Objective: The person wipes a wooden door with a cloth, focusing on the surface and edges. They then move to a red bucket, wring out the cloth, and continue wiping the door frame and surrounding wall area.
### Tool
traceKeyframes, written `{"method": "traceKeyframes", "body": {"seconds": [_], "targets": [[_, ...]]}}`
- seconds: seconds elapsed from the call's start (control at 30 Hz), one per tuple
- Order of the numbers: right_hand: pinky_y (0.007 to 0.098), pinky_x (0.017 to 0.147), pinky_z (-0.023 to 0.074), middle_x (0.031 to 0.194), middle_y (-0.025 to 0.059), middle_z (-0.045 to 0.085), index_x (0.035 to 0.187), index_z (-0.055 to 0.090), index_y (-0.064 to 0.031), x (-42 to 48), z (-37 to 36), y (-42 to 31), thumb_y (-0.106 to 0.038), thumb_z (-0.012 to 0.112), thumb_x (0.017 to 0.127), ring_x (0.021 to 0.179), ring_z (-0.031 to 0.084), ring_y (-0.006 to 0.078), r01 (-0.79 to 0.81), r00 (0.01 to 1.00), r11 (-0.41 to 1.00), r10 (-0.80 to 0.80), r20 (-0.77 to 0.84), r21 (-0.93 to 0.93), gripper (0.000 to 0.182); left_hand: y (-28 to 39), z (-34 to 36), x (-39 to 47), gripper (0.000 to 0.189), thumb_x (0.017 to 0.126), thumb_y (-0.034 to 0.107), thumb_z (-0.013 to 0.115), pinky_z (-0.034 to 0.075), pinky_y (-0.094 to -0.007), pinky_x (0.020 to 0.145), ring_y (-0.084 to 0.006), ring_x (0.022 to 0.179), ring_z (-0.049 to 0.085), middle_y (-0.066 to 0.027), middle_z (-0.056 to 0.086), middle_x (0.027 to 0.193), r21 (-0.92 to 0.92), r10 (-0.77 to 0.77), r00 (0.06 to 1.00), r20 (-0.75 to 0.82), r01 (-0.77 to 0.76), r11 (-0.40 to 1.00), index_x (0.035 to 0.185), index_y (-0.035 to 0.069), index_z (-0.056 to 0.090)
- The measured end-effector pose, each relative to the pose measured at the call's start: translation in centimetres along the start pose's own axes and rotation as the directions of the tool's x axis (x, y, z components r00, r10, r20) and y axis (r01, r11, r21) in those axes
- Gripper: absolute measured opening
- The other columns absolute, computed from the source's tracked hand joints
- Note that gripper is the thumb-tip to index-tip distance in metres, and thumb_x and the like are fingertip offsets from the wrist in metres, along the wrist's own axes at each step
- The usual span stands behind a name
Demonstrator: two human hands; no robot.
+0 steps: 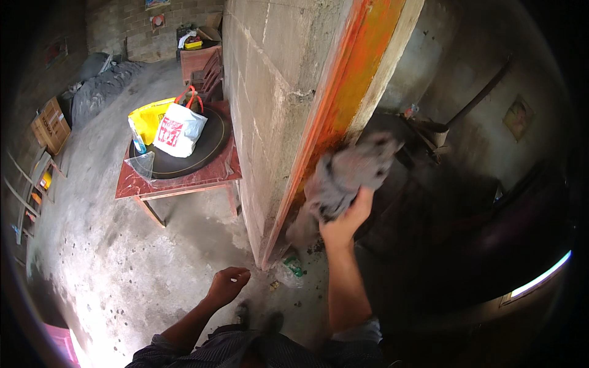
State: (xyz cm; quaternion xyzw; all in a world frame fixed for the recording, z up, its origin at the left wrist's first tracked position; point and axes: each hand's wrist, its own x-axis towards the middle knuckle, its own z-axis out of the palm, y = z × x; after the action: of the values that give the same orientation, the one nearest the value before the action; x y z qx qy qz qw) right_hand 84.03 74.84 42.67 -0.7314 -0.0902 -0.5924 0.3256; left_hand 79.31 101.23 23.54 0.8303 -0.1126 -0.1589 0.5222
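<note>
My right hand grips a crumpled grey rag, blurred, at the lower part of a door frame. Worn orange and yellow-brown paint covers that frame, which runs along the end of a grey block wall. The rag hides a stretch of the frame and seems to touch it; the exact contact is blurred. Lower and to the left, my left hand hangs over the concrete floor with its fingers curled in. A small pale spot shows between them, too small to tell whether it is a thing or a gap.
Left of the wall stands a red table bearing a dark round turntable, a white bag and a yellow bag. Crumpled plastic lies near my feet. A carton and a bench stand far left.
</note>
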Motion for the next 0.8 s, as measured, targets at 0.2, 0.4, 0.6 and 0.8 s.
{"method": "traceKeyframes", "body": {"seconds": [0.2,0.4,0.6,0.8], "targets": [[0.0508,0.103,0.0387,0.142,0.0322,0.038,0.137,0.040,0.0093,-0.5,4.1,0.0,-0.023,0.074,0.080,0.124,0.045,0.0496,0.077,0.996,0.832,-0.039,0.081,-0.549,0.074,-0.5,0.1,0.7,0.030,0.092,0.025,0.065,0.053,-0.0341,0.086,-0.0223,0.097,0.068,-0.0156,0.071,0.105,-0.053,-0.037,0.999,0.040,0.039,0.998,0.105,-0.001,0.070],[0.0538,0.112,0.0273,0.147,0.0393,0.019,0.145,0.021,0.0128,-14.5,4.9,6.0,-0.024,0.078,0.071,0.133,0.029,0.0553,-0.077,0.974,0.891,0.164,0.159,-0.447,0.100,-2.4,0.1,0.8,0.028,0.091,0.025,0.065,0.053,-0.0349,0.088,-0.0225,0.098,0.068,-0.0149,0.071,0.105,0.005,-0.097,0.987,0.126,0.097,0.995,0.105,0.000,0.071],[0.0575,0.112,0.0244,0.149,0.0385,0.007,0.147,0.009,0.0104,-25.0,5.4,7.4,-0.028,0.083,0.069,0.133,0.024,0.0547,-0.145,0.911,0.807,0.334,0.242,-0.572,0.113,-4.4,0.9,2.1,0.030,0.091,0.029,0.065,0.053,-0.0342,0.081,-0.0225,0.090,0.069,-0.0141,0.071,0.101,0.012,-0.049,0.977,0.209,0.048,0.999,0.108,0.005,0.071],[0.0585,0.108,0.0224,0.147,0.0397,0.009,0.147,0.008,0.0095,-24.4,5.3,7.2,-0.027,0.077,0.076,0.131,0.023,0.0542,-0.199,0.910,0.855,0.343,0.235,-0.479,0.106,-2.6,0.5,3.1,0.032,0.093,0.032,0.063,0.053,-0.0340,0.082,-0.0222,0.089,0.069,-0.0122,0.072,0.102,0.066,-0.060,0.982,0.179,0.049,0.997,0.109,0.006,0.070]]}}
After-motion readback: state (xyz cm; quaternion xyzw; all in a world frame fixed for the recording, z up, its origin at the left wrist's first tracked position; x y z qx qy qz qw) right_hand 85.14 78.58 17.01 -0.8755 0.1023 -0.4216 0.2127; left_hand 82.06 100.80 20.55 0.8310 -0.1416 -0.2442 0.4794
